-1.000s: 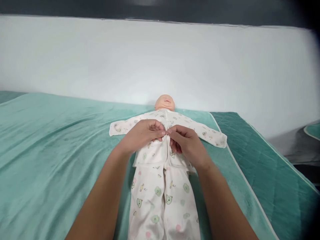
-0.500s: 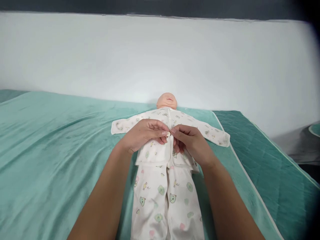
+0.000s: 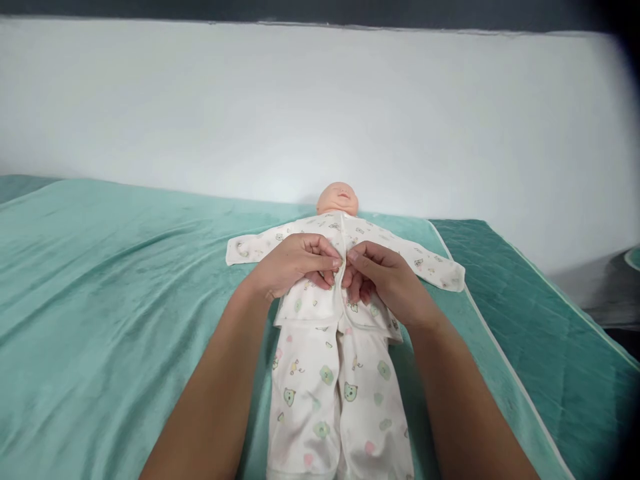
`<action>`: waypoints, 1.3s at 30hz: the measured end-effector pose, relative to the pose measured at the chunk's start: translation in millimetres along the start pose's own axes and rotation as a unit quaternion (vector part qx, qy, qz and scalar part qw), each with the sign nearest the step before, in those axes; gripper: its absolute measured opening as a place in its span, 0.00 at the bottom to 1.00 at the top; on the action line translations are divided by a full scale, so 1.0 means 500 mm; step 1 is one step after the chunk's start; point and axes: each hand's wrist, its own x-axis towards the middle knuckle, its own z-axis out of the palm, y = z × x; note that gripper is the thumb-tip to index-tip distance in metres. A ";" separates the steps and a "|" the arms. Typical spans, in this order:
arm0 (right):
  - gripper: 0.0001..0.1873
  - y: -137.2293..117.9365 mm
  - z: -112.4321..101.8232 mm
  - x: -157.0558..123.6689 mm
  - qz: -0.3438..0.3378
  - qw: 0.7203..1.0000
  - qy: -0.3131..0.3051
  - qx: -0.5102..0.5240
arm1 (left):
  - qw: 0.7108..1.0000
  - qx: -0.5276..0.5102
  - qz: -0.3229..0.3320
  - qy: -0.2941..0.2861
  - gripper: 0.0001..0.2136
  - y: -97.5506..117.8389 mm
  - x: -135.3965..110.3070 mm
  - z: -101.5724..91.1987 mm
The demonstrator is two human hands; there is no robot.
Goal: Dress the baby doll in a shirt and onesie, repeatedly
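Observation:
A baby doll (image 3: pixel 338 198) lies on its back, dressed in a white printed baby shirt (image 3: pixel 310 301) and matching printed trousers (image 3: pixel 310 400). Over its chest, my left hand (image 3: pixel 303 263) pinches one front edge of the shirt between thumb and fingers. Just beside it, my right hand (image 3: pixel 383 273) is closed on the opposite front edge. The fingertips of both hands nearly meet at the shirt's middle opening. The button there is hidden behind my fingers. The doll's sleeves stretch out to both sides.
A light green blanket (image 3: pixel 125 287) with soft folds lies under the doll. To the right is a darker green quilted cover (image 3: pixel 525 307) with a pale edge. A white wall (image 3: pixel 320 107) rises right behind the doll's head.
Both hands stay at the shirt front, with the fingertips slightly shifted. The pale button seen earlier at the left fingertips is now covered. The whole view has shifted a little.

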 end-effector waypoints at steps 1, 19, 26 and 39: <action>0.16 0.001 0.000 0.000 0.000 1.000 0.001 0.006 | 1.000 0.002 0.000 0.000 0.07 0.000 0.001 0.000; 0.15 -0.001 0.005 -0.002 0.021 1.000 0.013 0.007 | 0.993 0.115 0.006 0.008 0.04 0.021 -0.013 0.013; 0.15 0.000 0.008 -0.003 0.023 1.000 0.016 -0.012 | 0.987 0.160 0.013 0.022 0.04 0.026 -0.017 0.020; 0.12 0.007 -0.013 -0.003 0.018 0.999 -0.025 -0.020 | 0.989 0.140 0.037 0.012 0.04 0.028 -0.022 0.006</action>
